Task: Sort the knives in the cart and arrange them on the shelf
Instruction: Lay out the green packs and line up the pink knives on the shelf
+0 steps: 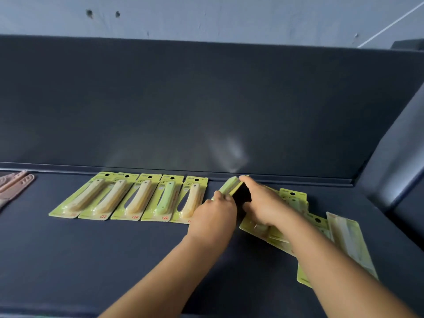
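Green-carded knife pack, tilted on edge, top toward the shelf's back wall, gripped by both hands.

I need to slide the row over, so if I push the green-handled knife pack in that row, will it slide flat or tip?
The green-handled knife pack lies flat on the dark shelf, so it likely slides rather than tips. Its card looks thin and probably light. It overlaps its neighbours, so pushing may drag them along.
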Action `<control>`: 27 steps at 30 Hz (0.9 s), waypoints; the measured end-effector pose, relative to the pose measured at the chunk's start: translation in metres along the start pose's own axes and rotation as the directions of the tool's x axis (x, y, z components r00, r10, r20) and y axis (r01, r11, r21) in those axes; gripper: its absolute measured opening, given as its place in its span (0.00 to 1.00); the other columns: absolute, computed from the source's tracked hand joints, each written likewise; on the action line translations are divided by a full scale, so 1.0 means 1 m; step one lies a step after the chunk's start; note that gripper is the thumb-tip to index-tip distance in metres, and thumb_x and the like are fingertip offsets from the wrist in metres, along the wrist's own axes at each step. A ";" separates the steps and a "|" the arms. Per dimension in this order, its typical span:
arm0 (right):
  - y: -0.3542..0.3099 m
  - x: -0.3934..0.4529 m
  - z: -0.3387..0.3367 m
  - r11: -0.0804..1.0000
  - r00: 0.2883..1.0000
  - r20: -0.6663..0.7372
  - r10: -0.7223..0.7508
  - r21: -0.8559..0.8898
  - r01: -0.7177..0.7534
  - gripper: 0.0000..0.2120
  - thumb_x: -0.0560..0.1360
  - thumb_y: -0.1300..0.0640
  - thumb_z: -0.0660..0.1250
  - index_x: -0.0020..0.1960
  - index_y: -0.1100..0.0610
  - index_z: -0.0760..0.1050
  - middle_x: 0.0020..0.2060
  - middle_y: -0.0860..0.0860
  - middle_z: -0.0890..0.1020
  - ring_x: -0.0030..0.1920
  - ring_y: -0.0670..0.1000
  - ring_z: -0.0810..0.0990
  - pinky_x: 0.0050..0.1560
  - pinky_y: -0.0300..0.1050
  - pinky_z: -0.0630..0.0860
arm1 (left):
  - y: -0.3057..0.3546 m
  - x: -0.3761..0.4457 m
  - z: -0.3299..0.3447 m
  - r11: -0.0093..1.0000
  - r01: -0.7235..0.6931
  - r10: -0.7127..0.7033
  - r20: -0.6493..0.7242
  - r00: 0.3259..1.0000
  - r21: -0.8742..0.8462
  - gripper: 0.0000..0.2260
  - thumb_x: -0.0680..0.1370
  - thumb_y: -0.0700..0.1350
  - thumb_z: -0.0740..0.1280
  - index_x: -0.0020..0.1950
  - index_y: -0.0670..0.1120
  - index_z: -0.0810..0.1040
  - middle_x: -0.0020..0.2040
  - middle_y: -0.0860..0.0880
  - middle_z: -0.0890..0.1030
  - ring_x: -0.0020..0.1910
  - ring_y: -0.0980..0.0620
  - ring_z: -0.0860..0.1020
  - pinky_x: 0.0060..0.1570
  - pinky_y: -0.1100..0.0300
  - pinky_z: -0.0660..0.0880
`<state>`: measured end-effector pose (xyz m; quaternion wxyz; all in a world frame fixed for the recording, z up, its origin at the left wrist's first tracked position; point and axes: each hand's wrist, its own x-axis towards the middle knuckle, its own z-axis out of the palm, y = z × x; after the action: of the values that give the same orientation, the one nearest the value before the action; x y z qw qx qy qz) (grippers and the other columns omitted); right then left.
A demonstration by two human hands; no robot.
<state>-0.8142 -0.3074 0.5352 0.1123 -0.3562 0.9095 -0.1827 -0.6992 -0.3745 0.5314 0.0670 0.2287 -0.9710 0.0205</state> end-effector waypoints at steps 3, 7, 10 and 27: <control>0.000 0.004 0.002 0.993 0.996 -0.085 -0.010 0.112 0.020 0.37 0.76 0.60 0.63 0.78 0.45 0.48 0.76 0.50 0.60 0.70 0.54 0.67 0.63 0.44 0.66 | -0.005 0.001 -0.005 0.997 0.066 -0.070 -0.087 0.994 -0.050 0.16 0.76 0.32 0.59 0.63 0.42 0.67 0.60 0.45 0.74 0.56 0.44 0.79 0.40 0.57 0.68; 0.006 0.013 -0.001 0.881 0.966 -0.238 0.101 0.472 0.025 0.39 0.74 0.57 0.70 0.77 0.48 0.51 0.73 0.46 0.65 0.71 0.50 0.67 0.68 0.48 0.65 | -0.022 0.002 -0.008 0.927 0.096 -0.180 -0.206 0.962 -0.363 0.16 0.76 0.36 0.60 0.61 0.48 0.72 0.55 0.48 0.78 0.52 0.45 0.78 0.45 0.56 0.71; 0.011 0.013 -0.014 0.744 0.962 -0.252 0.103 0.662 0.094 0.21 0.70 0.57 0.73 0.62 0.50 0.74 0.53 0.46 0.81 0.56 0.49 0.78 0.57 0.48 0.74 | -0.036 0.004 -0.007 0.813 0.026 -0.204 -0.244 0.948 -0.581 0.12 0.78 0.38 0.59 0.59 0.48 0.74 0.52 0.49 0.80 0.47 0.48 0.77 0.42 0.59 0.71; -0.034 -0.014 0.024 0.944 0.913 -0.254 -0.319 -0.172 0.282 0.22 0.80 0.62 0.57 0.71 0.45 0.65 0.72 0.40 0.63 0.66 0.51 0.71 0.57 0.43 0.70 | -0.106 0.019 0.024 0.974 -0.212 0.222 0.139 0.965 -0.084 0.27 0.82 0.58 0.50 0.78 0.51 0.49 0.79 0.53 0.45 0.77 0.55 0.45 0.73 0.56 0.45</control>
<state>-0.7755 -0.3273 0.5284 -0.0701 -0.4694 0.8604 -0.1856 -0.6716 -0.4792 0.5109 0.0001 0.1196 -0.9926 -0.0223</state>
